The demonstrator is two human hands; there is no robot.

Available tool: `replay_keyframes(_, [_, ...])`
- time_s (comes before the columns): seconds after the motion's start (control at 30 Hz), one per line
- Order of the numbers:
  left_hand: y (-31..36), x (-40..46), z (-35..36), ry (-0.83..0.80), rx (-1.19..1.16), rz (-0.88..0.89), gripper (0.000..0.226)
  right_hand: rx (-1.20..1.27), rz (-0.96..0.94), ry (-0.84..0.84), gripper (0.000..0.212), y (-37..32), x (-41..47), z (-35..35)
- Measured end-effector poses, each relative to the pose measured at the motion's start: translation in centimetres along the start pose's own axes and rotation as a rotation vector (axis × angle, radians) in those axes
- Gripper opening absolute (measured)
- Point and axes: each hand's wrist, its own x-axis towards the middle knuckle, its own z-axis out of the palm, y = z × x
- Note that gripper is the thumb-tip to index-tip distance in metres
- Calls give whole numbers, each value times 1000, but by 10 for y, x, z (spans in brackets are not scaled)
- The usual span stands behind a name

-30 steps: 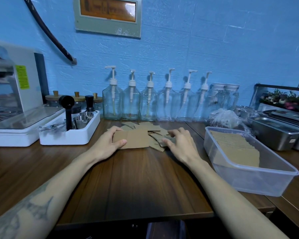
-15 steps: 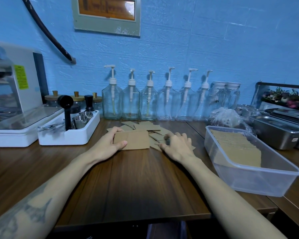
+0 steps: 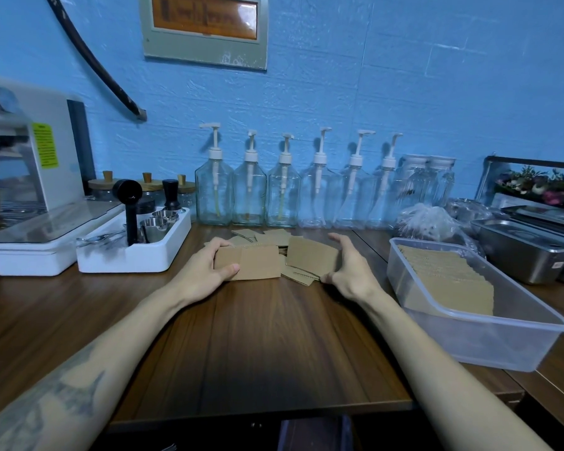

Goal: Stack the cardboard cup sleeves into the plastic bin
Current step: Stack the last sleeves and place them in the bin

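Observation:
Flat brown cardboard cup sleeves lie in a loose pile (image 3: 267,237) at the middle of the wooden counter. My left hand (image 3: 205,270) grips a small stack of sleeves (image 3: 254,263) by its left end, thumb on top. My right hand (image 3: 347,268) holds another sleeve (image 3: 311,260) tilted up off the pile, fingers at its right edge. To the right stands the clear plastic bin (image 3: 502,346), holding a slanted row of several sleeves (image 3: 450,281).
A white tray with metal cups and a black tamper (image 3: 134,252) sits left of the pile, beside a coffee machine (image 3: 23,196). Glass pump bottles (image 3: 284,196) line the blue wall. Steel pans (image 3: 525,252) stand at the far right. The counter edge (image 3: 261,415) runs near me.
My right hand has lifted a sleeve off the pile and tilted it up. My left hand keeps its hold on the stack at the left.

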Motion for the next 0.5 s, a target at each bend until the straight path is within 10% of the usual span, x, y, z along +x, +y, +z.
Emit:
replay_keyframes(0.3, [-1, 0, 1, 0, 10, 21, 30, 525, -199, 453, 28, -15, 1, -3])
replay_keyframes(0.5, [-2, 0, 0, -45, 60, 28, 40, 367, -362, 187, 25, -27, -13, 14])
